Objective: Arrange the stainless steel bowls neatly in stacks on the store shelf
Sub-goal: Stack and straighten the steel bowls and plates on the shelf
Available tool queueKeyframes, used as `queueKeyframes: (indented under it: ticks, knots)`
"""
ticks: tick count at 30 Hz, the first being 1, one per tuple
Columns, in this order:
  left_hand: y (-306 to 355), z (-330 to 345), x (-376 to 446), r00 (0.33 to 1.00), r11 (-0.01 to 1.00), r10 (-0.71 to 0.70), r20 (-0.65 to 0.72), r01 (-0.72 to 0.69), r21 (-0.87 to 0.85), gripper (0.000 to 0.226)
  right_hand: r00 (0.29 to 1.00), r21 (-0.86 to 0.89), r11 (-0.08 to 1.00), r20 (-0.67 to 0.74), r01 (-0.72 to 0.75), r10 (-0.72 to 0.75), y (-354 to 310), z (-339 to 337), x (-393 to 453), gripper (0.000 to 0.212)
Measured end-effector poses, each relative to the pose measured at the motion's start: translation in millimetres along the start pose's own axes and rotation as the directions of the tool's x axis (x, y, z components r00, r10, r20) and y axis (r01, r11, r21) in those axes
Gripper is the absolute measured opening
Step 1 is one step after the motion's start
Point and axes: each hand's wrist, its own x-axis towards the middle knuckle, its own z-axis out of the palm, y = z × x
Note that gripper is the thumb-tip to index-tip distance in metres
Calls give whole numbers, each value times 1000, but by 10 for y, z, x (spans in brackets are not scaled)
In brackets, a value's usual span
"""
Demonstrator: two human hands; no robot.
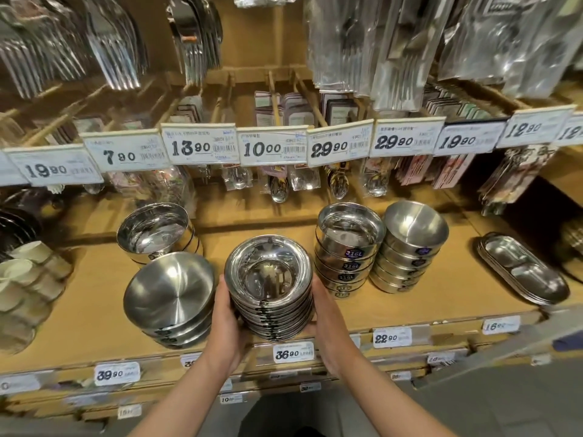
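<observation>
Wooden shelf (pixel 410 307), bowl stack (pixel 271 298) gripped between left hand (pixel 227 313), right hand (pixel 321 310)

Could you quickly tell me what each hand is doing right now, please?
Left hand: grips the left side of the stack of bowls.
Right hand: grips the right side of the same stack.

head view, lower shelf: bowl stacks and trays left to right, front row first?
Front: brushed bowl stack → left hand → held shiny bowl stack → right hand. Behind and onward: back-left bowl stack, then 316L-labelled stack → matte bowl stack → oblong trays.
</observation>
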Motion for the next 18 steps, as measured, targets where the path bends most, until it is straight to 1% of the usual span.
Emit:
queueKeyframes:
  ticks: [3, 6, 8, 12, 14, 16, 18]
  knots:
    - [84, 93, -191, 997, 999, 24, -75, -22, 33, 54, 999, -41, 999, -33, -25, 24, -138, 13, -165, 70]
    - [143, 165, -374, 992, 1000, 6, -125, -4, 13, 53, 999, -37, 999, -1, -35, 35, -285, 18, -373, 55]
    - [207, 229, -491, 991, 1000, -14, -136, 13, -9, 52, 1000, -33, 999, 5, -9, 9, -362, 11, -530, 53]
    - [305, 395, -675, 995, 999, -32, -100, 32, 2, 51, 998, -19, 1000, -56, 21, -22, -457, -36, -799, 55]
    - [318, 465, -767, 997, 999, -22, -67, 24, 23, 48, 995, -22, 999, -89, 48, -50, -480, -75, -955, 49]
    - [312, 552, -855, 1000, 998, -22, -6, 22, 65, 44, 988, -8, 998, -143, 59, -59, -488, -119, -1120, 46]
    - [284, 665, -948, 996, 994, -53, 68, 46, 98, 50, 978, 2, 998, -202, 57, -56, -487, -198, -1302, 47]
